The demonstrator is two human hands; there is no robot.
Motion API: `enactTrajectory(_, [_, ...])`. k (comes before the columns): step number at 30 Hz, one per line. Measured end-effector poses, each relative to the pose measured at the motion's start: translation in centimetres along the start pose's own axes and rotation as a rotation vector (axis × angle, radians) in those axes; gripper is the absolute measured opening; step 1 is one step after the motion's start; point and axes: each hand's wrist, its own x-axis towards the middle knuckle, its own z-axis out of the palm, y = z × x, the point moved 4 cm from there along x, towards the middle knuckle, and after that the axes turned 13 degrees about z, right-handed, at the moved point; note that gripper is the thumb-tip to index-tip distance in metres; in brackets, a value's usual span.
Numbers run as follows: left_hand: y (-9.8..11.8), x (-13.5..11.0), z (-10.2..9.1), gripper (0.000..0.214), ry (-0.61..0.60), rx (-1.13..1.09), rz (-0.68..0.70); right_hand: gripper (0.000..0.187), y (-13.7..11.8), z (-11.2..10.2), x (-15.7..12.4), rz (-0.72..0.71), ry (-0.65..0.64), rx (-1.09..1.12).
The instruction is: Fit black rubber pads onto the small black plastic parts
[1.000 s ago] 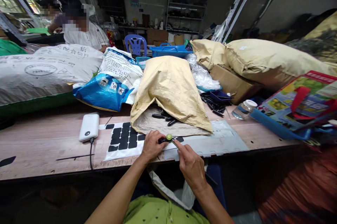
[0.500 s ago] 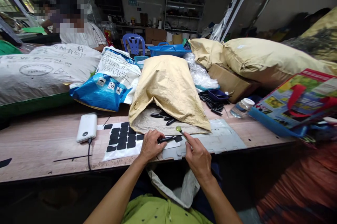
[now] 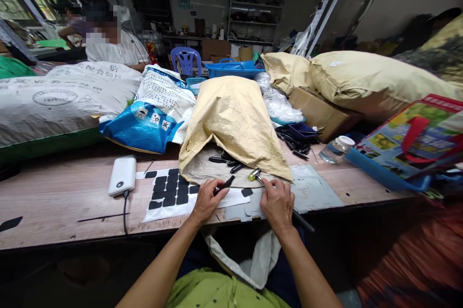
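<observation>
Now my right hand [image 3: 278, 202], fingers closed round the small hammer [image 3: 254, 175], has swung its head off the black piece [image 3: 226, 183] that my left hand [image 3: 208, 199] pinches above the white sheet [image 3: 162, 211], so I see them apart.

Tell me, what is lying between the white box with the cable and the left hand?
A white sheet of black square pads lies there, shown in the head view.

Bare forearms [image 3: 170, 260], lime-green garment [image 3: 217, 293] with dark specks.
</observation>
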Motion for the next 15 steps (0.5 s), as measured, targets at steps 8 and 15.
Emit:
enactTrajectory(8, [-0.8, -0.5, 0.2, 0.038, 0.096, -0.627, -0.150, 0.036, -6.8, -0.4, -3.0, -0.177, -0.303, 0.495])
enactTrajectory(15, [0.0, -0.1, -1.1, 0.029, 0.008, -0.325, 0.033, 0.018, -9.1, 1.5, -3.7, -0.176, -0.429, 0.532])
